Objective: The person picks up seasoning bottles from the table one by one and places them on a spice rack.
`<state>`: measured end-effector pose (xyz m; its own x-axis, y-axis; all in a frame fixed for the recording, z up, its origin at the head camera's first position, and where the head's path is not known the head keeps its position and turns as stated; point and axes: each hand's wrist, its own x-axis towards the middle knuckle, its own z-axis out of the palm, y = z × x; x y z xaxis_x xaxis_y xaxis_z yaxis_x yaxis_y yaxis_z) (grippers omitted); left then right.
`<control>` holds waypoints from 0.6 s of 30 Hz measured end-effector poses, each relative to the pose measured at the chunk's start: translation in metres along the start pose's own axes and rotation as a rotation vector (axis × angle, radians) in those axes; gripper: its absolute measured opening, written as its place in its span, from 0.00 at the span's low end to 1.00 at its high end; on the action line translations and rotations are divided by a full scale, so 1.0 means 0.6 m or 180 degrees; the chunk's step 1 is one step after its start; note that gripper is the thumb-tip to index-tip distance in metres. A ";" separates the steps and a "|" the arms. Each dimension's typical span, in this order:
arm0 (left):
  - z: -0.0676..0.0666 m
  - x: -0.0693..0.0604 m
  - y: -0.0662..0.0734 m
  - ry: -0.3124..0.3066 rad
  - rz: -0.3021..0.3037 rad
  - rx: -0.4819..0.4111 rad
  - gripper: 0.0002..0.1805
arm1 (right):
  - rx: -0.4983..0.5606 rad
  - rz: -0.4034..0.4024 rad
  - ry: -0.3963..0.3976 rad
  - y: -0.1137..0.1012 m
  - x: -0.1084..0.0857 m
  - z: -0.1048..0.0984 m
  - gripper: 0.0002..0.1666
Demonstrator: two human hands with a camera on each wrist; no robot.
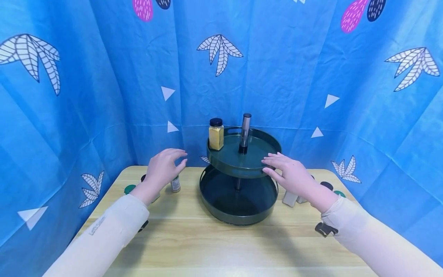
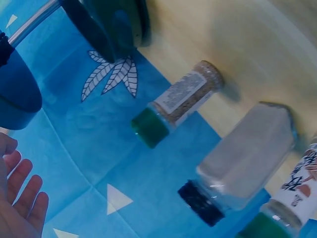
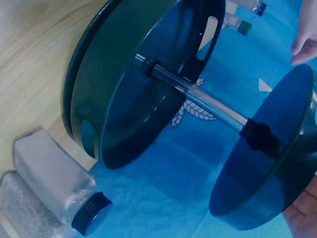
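A dark green two-tier round tray stand, its upper tray (image 1: 256,144) joined to the lower tray (image 1: 238,204) by a metal pole (image 1: 245,130), stands mid-table. On the upper tray's left side is a black-capped jar of yellow powder (image 1: 216,135). My right hand (image 1: 290,173) is at that tray's right rim with fingers extended; the right wrist view shows the fingers (image 3: 304,208) against the tray's outer side. Left of the stand, my left hand (image 1: 162,169) hovers with loosely bent fingers, holding nothing. A small labelled jar (image 1: 175,184) stands behind it on the table.
Left of the stand, the left wrist view shows a green-capped spice jar (image 2: 181,99), a black-capped bottle (image 2: 247,153) and another green-capped jar (image 2: 292,198). To the right are black-capped jars (image 3: 52,173) and a green lid (image 1: 340,193). A blue curtain (image 1: 221,96) hangs behind the table.
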<state>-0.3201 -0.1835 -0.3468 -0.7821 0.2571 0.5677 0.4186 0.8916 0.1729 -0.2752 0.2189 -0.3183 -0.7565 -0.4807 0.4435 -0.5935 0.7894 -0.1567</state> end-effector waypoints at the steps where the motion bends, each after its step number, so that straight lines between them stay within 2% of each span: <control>1: 0.001 -0.002 -0.001 -0.0007 -0.0011 -0.0002 0.15 | 0.0000 0.0000 0.0002 0.000 0.000 0.000 0.25; 10: 0.020 -0.020 -0.013 0.0007 -0.0100 0.0002 0.14 | -0.0001 0.0017 -0.0014 0.002 0.000 0.002 0.25; 18: 0.042 -0.042 -0.028 0.0006 -0.0303 -0.0093 0.14 | 0.0052 0.0051 -0.0015 0.002 0.001 0.002 0.25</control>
<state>-0.3188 -0.1959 -0.3843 -0.8181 0.1709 0.5490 0.3556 0.9007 0.2496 -0.2768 0.2191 -0.3196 -0.7671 -0.4699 0.4369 -0.5858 0.7907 -0.1781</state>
